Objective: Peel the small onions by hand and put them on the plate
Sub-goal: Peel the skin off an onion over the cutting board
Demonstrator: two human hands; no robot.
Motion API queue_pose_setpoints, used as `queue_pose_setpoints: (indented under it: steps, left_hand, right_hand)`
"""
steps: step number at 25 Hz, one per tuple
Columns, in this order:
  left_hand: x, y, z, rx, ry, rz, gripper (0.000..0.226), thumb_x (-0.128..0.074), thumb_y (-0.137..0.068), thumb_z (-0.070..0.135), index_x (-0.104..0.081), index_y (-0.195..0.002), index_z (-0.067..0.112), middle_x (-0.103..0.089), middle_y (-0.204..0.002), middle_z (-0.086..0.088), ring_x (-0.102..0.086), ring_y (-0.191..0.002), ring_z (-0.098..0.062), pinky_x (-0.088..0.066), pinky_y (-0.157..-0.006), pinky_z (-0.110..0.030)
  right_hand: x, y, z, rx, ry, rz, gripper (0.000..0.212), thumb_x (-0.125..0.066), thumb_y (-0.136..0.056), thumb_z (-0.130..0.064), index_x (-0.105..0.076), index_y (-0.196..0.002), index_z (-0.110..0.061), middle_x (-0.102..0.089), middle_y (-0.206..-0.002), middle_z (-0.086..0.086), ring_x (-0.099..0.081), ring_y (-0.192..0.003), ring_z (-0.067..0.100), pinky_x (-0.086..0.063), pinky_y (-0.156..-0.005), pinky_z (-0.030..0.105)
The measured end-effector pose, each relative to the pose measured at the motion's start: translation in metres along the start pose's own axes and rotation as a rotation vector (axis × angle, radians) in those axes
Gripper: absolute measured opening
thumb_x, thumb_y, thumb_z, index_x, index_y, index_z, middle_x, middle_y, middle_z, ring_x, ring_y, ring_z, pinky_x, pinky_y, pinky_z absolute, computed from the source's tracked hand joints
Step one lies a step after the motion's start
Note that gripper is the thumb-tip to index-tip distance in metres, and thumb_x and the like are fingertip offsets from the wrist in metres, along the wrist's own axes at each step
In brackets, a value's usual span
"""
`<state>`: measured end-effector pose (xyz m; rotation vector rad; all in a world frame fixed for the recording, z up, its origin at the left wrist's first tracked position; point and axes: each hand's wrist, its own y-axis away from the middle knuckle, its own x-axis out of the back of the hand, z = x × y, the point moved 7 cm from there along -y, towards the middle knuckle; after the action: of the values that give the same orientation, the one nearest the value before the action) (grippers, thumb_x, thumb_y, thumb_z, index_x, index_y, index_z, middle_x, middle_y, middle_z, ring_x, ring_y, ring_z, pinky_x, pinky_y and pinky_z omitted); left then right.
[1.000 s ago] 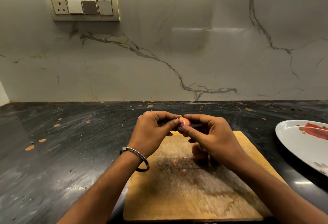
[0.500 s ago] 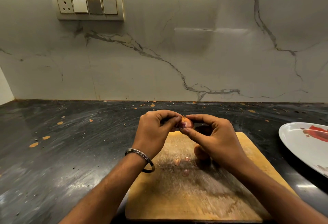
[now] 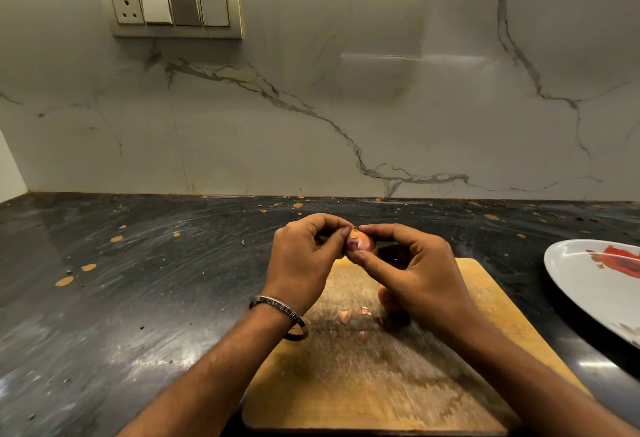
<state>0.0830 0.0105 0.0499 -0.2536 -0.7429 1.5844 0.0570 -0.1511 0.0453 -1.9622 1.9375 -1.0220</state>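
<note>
A small pinkish onion (image 3: 362,242) is held between both hands above the far edge of a wooden cutting board (image 3: 381,377). My right hand (image 3: 415,277) pinches it between thumb and forefinger. My left hand (image 3: 304,256) pinches its left side with curled fingertips. A few bits of peel (image 3: 353,320) lie on the board below the hands. The white plate (image 3: 595,284), with a red pattern, sits at the right edge of the view and is partly cut off.
The board lies on a dark, speckled stone counter (image 3: 121,298). A marble-patterned wall (image 3: 346,107) stands behind it, with a switch panel (image 3: 175,10) high on the left. A metal bangle (image 3: 280,315) circles my left wrist.
Both hands have turned the onion slightly, so more of its pink side shows between the fingers. The camera view has shifted a little.
</note>
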Motion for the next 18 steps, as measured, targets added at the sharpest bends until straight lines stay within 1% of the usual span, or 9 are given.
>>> queue_pose_setpoints:
  steps: [2,5,6,8,11,12,15,16,18]
  left_hand:
    - [0.000,-0.002,-0.006,0.073,0.071,-0.020,0.016,-0.063,-0.093,0.006,-0.067,-0.091,0.021,-0.070,-0.084,0.003,-0.069,-0.073,-0.007,-0.057,-0.063,-0.020]
    - [-0.003,-0.004,-0.010,0.181,0.254,-0.100,0.016,-0.057,-0.096,0.002,-0.064,-0.100,0.016,-0.071,-0.090,-0.009,-0.071,-0.075,-0.015,-0.059,-0.064,-0.025]
    - [-0.004,-0.004,-0.010,0.177,0.273,-0.118,0.018,-0.056,-0.096,0.001,-0.065,-0.102,0.015,-0.071,-0.092,-0.009,-0.072,-0.076,-0.014,-0.059,-0.064,-0.025]
    - [-0.007,-0.001,-0.007,0.165,0.293,-0.145,0.019,-0.058,-0.095,0.002,-0.070,-0.100,0.016,-0.073,-0.091,-0.003,-0.072,-0.079,-0.012,-0.059,-0.065,-0.023]
    - [-0.011,0.002,-0.007,0.197,0.328,-0.169,0.017,-0.071,-0.085,0.009,-0.073,-0.099,0.018,-0.076,-0.091,0.000,-0.073,-0.085,-0.012,-0.058,-0.067,-0.022]
    - [-0.010,0.002,-0.008,0.204,0.324,-0.173,0.019,-0.073,-0.083,0.009,-0.074,-0.100,0.017,-0.077,-0.092,-0.001,-0.074,-0.086,-0.013,-0.058,-0.068,-0.022]
    - [-0.008,0.001,-0.010,0.226,0.353,-0.183,0.019,-0.072,-0.083,0.003,-0.075,-0.099,0.013,-0.077,-0.090,-0.005,-0.074,-0.084,-0.015,-0.058,-0.070,-0.021]
    - [-0.008,0.002,-0.010,0.234,0.367,-0.192,0.018,-0.071,-0.083,0.003,-0.076,-0.097,0.014,-0.077,-0.089,-0.005,-0.074,-0.084,-0.015,-0.058,-0.070,-0.021]
    - [-0.007,0.001,-0.011,0.238,0.361,-0.187,0.018,-0.069,-0.085,0.002,-0.076,-0.094,0.017,-0.077,-0.087,-0.004,-0.074,-0.083,-0.015,-0.059,-0.069,-0.021]
  right_hand:
    - [-0.004,0.000,0.002,-0.025,-0.056,-0.042,0.036,-0.078,-0.084,-0.015,-0.070,-0.119,-0.021,-0.076,-0.103,-0.008,-0.073,-0.095,0.007,-0.058,-0.076,0.020]
    - [-0.003,-0.003,0.009,-0.110,-0.214,-0.075,0.036,-0.071,-0.090,-0.008,-0.066,-0.122,-0.023,-0.077,-0.107,-0.003,-0.074,-0.097,0.014,-0.060,-0.082,0.026]
    - [-0.002,-0.004,0.012,-0.138,-0.264,-0.082,0.037,-0.069,-0.091,-0.006,-0.065,-0.124,-0.023,-0.077,-0.108,0.000,-0.075,-0.097,0.016,-0.060,-0.082,0.026]
    - [-0.002,-0.005,0.016,-0.171,-0.297,-0.077,0.038,-0.067,-0.092,-0.006,-0.063,-0.126,-0.023,-0.076,-0.110,0.003,-0.075,-0.097,0.017,-0.060,-0.081,0.026]
    - [-0.001,-0.005,0.020,-0.202,-0.304,-0.063,0.041,-0.071,-0.087,-0.016,-0.064,-0.128,-0.021,-0.077,-0.107,0.002,-0.075,-0.095,0.019,-0.062,-0.083,0.041]
    - [-0.001,-0.005,0.021,-0.204,-0.309,-0.065,0.045,-0.073,-0.084,-0.020,-0.064,-0.127,-0.021,-0.077,-0.107,0.001,-0.076,-0.095,0.020,-0.062,-0.084,0.040]
    - [0.000,-0.005,0.022,-0.188,-0.293,-0.074,0.048,-0.076,-0.078,-0.024,-0.067,-0.125,-0.021,-0.077,-0.109,0.003,-0.076,-0.093,0.021,-0.061,-0.079,0.029]
    - [0.001,-0.005,0.022,-0.180,-0.288,-0.072,0.047,-0.077,-0.078,-0.023,-0.067,-0.124,-0.021,-0.076,-0.110,0.004,-0.076,-0.092,0.021,-0.061,-0.077,0.028]
    - [0.001,-0.005,0.022,-0.163,-0.275,-0.068,0.046,-0.077,-0.078,-0.023,-0.068,-0.123,-0.020,-0.074,-0.112,0.006,-0.076,-0.094,0.022,-0.061,-0.079,0.030]
